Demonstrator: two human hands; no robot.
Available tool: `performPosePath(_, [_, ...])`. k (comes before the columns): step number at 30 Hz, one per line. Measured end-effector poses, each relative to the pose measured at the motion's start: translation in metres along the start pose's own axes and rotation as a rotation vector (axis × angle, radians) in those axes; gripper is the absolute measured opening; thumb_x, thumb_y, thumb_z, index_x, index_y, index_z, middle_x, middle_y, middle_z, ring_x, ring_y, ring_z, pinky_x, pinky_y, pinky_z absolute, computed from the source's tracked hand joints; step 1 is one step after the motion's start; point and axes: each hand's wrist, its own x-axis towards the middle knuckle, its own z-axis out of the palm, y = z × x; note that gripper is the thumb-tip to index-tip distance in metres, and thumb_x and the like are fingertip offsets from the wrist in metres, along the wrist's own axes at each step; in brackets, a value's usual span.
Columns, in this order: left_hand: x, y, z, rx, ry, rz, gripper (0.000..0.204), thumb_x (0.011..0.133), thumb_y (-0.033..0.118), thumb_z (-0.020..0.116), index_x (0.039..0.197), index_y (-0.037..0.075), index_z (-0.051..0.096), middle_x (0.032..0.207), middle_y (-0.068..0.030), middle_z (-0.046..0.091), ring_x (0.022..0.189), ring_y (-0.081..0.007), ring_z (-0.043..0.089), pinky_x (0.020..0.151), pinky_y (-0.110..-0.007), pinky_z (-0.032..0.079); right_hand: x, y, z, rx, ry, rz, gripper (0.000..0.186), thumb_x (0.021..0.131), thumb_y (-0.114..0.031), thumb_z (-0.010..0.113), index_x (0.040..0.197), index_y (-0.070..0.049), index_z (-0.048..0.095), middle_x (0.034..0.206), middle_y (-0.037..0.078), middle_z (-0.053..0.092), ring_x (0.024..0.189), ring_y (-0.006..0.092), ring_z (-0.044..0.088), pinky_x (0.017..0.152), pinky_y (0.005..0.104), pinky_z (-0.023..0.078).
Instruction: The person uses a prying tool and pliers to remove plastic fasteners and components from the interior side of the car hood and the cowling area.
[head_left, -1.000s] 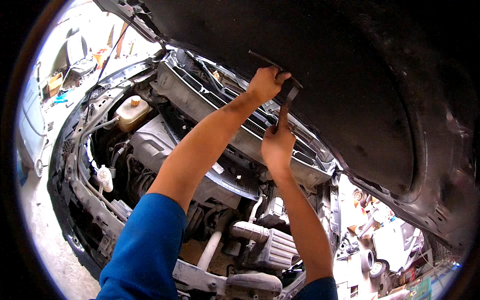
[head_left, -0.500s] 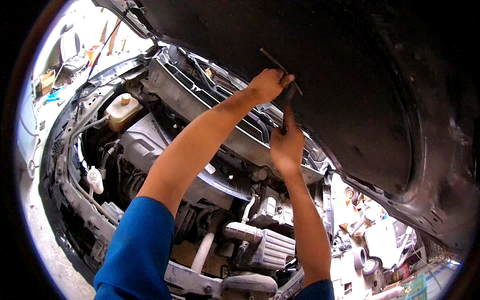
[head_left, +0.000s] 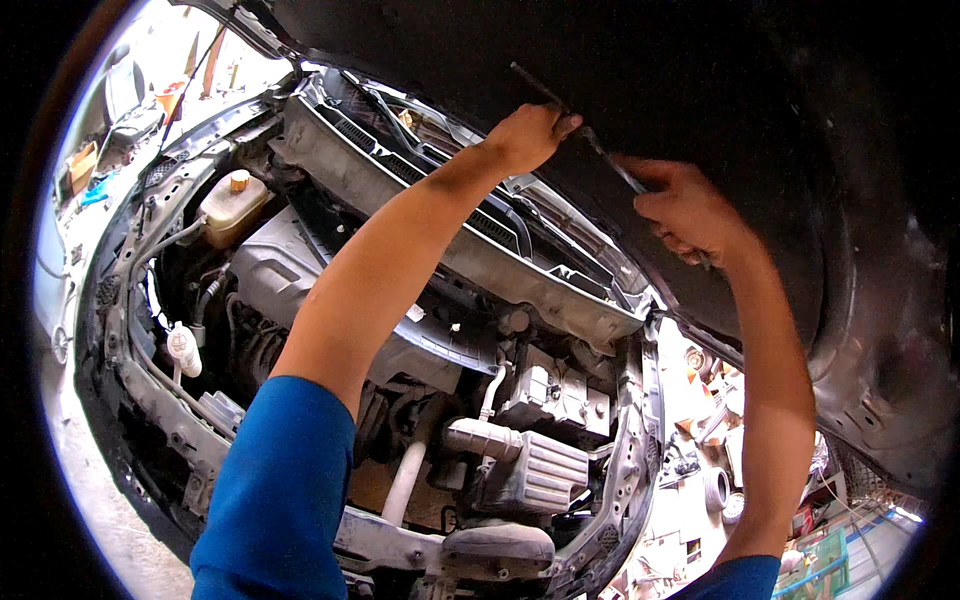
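High over the engine bay, close to the dark underside of a raised car hood [head_left: 700, 110], are both hands. My left hand [head_left: 528, 138] is closed round a thin metal rod [head_left: 535, 82], whose far end points up and left. My right hand [head_left: 690, 210], to the right and slightly lower, grips a long, slim metal hand tool [head_left: 622, 170]. Its tip comes close to the rod beside my left thumb; I cannot tell whether they touch. The tool's exact kind is unclear, as my right fingers cover much of it.
Below lie an engine cover [head_left: 275, 265], a coolant tank [head_left: 232, 208] with a yellow cap, a battery [head_left: 555, 395] and a ribbed air filter box [head_left: 537, 475]. A thin prop rod [head_left: 195, 80] rises at left. Tyres [head_left: 716, 488] and clutter stand right of the car.
My right hand has swung right and up with its tool, from upright beneath the rod to slanting across the hood's underside. My left hand has risen slightly, still holding the rod.
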Motion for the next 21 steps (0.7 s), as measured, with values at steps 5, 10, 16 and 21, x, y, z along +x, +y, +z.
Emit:
performPosePath(5, [0.000,-0.004,0.007,-0.052,0.037,-0.009,0.052,0.099,0.046,0.040,0.097,0.000,0.063,0.092,-0.0275,0.064,0.096,-0.0447,0.060,0.081,-0.049,0.048,0.003,-0.003,0.017,-0.375,0.230,-0.429,0.058,0.084,-0.004,0.051,0.140,-0.019,0.047,0.073,0.010,0.065,0.055,0.0177,0.061,0.050,0.0326,0.050])
performPosePath(10, [-0.003,-0.007,0.003,-0.207,0.022,-0.025,0.058,0.096,0.053,0.044,0.089,0.000,0.065,0.084,-0.0243,0.065,0.086,-0.0424,0.063,0.076,-0.045,0.047,-0.007,-0.003,0.041,-1.108,0.432,-0.161,0.052,0.088,-0.008,0.055,0.138,-0.021,0.048,0.095,0.017,0.069,0.087,0.0260,0.070,0.070,0.0395,0.057])
performPosePath(16, [-0.008,-0.010,0.001,-0.343,-0.046,-0.115,0.059,0.096,0.056,0.041,0.090,0.003,0.065,0.067,-0.0148,0.059,0.065,-0.0298,0.056,0.066,-0.042,0.046,0.001,-0.010,0.079,-1.201,0.707,-0.034,0.049,0.087,-0.011,0.055,0.135,-0.022,0.050,0.091,0.016,0.067,0.078,0.0281,0.070,0.063,0.0399,0.057])
performPosePath(21, [-0.008,-0.010,0.003,-0.392,0.082,-0.004,0.058,0.095,0.057,0.044,0.090,0.004,0.067,0.066,-0.0116,0.058,0.068,-0.0248,0.057,0.071,-0.039,0.047,0.012,0.027,0.066,-1.177,0.656,-0.096,0.053,0.083,-0.020,0.061,0.134,-0.022,0.049,0.087,0.015,0.067,0.072,0.0303,0.070,0.058,0.0416,0.056])
